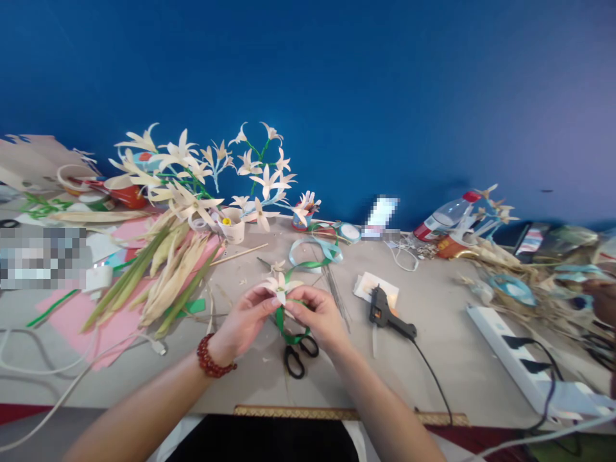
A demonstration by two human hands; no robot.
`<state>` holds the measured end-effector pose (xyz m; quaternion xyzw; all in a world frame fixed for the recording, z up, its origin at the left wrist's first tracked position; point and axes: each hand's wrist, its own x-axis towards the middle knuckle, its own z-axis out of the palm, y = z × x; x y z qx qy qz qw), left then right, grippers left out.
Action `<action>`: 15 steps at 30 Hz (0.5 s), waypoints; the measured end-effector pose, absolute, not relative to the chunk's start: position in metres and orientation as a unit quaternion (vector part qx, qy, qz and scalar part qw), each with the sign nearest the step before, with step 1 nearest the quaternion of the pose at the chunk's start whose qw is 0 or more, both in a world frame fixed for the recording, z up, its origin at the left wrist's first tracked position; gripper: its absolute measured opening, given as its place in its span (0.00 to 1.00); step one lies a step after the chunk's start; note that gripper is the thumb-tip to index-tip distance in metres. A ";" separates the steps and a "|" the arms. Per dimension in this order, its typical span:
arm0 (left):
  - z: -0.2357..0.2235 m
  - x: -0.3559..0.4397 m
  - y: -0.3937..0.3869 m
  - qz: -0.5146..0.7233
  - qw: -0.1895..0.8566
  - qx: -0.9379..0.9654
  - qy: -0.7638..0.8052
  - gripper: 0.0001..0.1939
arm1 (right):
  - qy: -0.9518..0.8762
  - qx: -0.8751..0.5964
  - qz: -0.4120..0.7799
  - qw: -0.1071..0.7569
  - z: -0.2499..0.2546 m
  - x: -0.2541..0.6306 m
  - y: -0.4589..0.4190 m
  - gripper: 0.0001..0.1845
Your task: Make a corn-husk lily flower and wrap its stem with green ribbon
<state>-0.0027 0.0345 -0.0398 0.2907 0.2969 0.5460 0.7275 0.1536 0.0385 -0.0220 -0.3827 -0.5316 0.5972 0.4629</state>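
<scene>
Between my two hands, a white handmade flower (pixel 280 287) with narrow pointed petals is held above the table. My left hand (pixel 250 319) pinches it from the left, thumb against the petals. Fingers of my right hand (pixel 316 316) are closed at the flower's base, on a green ribbon (pixel 280 321). The ribbon hangs in a loop below the hands and also runs up behind the flower. Just under it lie scissors with black handles (pixel 294 362), their blades hidden. A smaller pale flower (pixel 275 267) rests on the table beyond my hands.
A black glue gun (pixel 385 311) lies right of my hands, its cord trailing toward the front edge. Dried corn husks (pixel 176 276) and pink paper (pixel 113 333) cover the left. Finished flowers (pixel 180 154) stand behind. A power strip (pixel 510 356) and a bottle (pixel 445 218) are at the right.
</scene>
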 end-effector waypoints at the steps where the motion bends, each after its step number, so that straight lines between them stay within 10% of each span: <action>1: -0.040 -0.003 0.035 0.540 0.736 0.287 0.289 0.08 | -0.529 -0.381 0.603 0.460 -0.022 0.154 0.038 0.17; 15: -0.043 -0.001 0.034 0.545 0.728 0.289 0.298 0.09 | -0.661 -0.398 0.388 0.504 -0.020 0.153 0.033 0.07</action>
